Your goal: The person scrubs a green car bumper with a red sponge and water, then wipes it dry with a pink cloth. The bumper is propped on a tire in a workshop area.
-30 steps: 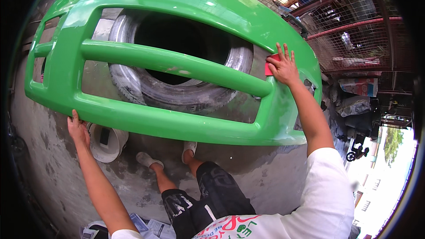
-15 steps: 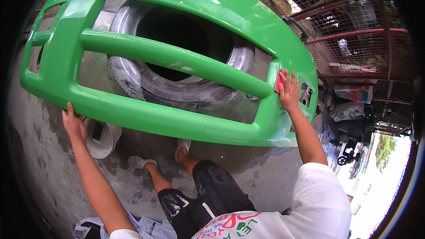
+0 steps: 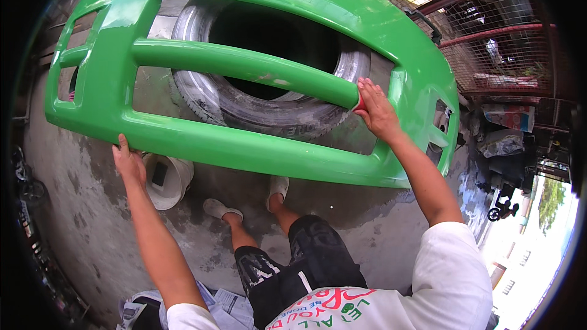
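A glossy green vehicle bumper with large openings lies across a worn tire. At its near left edge, my left hand grips the rim, thumb up on the edge and most fingers hidden underneath. My right hand presses a small red pad against the right end of the middle crossbar. The fingers lie over the pad, so only a sliver of it shows and its exact kind cannot be made out. Pale scuffed spots mark the crossbar's middle.
A white bucket stands under the near left edge, beside my feet. Wire mesh fencing on a red frame borders the right side, with bags piled below it. Papers or cloth lie behind me on the concrete floor.
My right hand has moved left with the red pad, from the bumper's right side frame onto the crossbar's end. My left hand keeps its hold on the edge. The whole view has shifted slightly.
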### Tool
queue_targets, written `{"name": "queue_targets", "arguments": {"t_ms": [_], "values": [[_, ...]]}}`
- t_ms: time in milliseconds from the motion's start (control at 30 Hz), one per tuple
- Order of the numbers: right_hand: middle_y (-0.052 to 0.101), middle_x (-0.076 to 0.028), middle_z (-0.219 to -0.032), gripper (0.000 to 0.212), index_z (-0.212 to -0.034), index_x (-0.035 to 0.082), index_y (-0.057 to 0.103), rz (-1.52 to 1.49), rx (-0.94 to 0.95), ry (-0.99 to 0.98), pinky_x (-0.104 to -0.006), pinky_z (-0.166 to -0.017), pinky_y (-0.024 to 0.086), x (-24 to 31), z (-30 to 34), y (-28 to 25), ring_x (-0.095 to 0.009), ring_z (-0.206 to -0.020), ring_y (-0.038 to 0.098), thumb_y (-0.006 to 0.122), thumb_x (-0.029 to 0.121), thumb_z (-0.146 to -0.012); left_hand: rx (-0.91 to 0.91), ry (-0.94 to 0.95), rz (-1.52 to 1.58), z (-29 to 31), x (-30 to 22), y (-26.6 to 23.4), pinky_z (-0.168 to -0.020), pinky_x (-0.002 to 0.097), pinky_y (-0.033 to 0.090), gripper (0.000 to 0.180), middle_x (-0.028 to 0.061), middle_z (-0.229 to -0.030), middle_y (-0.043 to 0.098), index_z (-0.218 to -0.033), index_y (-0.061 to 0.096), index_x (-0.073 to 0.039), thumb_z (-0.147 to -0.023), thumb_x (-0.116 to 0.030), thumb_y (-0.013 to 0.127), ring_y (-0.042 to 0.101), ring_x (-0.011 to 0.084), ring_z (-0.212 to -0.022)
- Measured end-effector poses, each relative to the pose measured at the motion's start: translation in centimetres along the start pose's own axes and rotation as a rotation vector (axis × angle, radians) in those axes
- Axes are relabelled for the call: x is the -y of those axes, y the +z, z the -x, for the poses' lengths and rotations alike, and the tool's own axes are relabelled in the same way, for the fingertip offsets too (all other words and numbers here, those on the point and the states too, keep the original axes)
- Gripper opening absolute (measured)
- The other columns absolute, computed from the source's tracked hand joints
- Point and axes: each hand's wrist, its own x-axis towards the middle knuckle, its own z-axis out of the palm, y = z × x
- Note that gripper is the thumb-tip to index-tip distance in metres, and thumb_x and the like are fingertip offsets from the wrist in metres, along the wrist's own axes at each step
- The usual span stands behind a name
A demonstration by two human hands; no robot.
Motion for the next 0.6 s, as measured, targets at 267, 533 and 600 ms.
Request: {"name": "queue_targets", "arguments": {"t_ms": [267, 533, 600], "values": [[0.051, -0.015, -0.153, 0.042, -0.142, 0.003, 0.054, -0.126, 0.149, 0.256, -0.0517, -0.122, 0.031, 6.4, 15.0, -2.7, -0.038, -0.144, 0.044, 0.058, 0.013, -0.101, -0.023, -0.006, 0.063, -0.3, 0.9, -1.0, -0.083, 0.0368, 0.054, 0.049, 0.0090, -0.125, 0.062, -0.140, 0.042, -0.008, -0.104, -0.031, 0.065, 0.063, 0.0197, -0.104], [0.059, -0.019, -0.139, 0.043, -0.135, -0.002, 0.057, -0.369, -0.190, 0.314, -0.0527, -0.117, 0.034, 25.5, 1.2, 3.6, -0.039, -0.134, 0.052, 0.051, 0.028, -0.105, 0.006, -0.073, 0.100, 1.2, -0.4, 0.9, -0.085, 0.0380, 0.050, 0.060, 0.0055, -0.128, 0.058, -0.149, 0.030, -0.012, -0.104, -0.031, 0.065, 0.060, 0.0180, -0.105], [0.058, -0.021, -0.139, 0.046, -0.136, -0.004, 0.056, -0.209, -0.243, 0.310, -0.0535, -0.117, 0.034, 32.0, -4.8, 5.4, -0.039, -0.133, 0.052, 0.055, 0.027, -0.103, 0.004, -0.101, 0.107, 1.3, -0.7, 0.8, -0.087, 0.0391, 0.050, 0.063, 0.0053, -0.129, 0.057, -0.151, 0.027, -0.012, -0.105, -0.031, 0.065, 0.060, 0.0183, -0.107]]}}
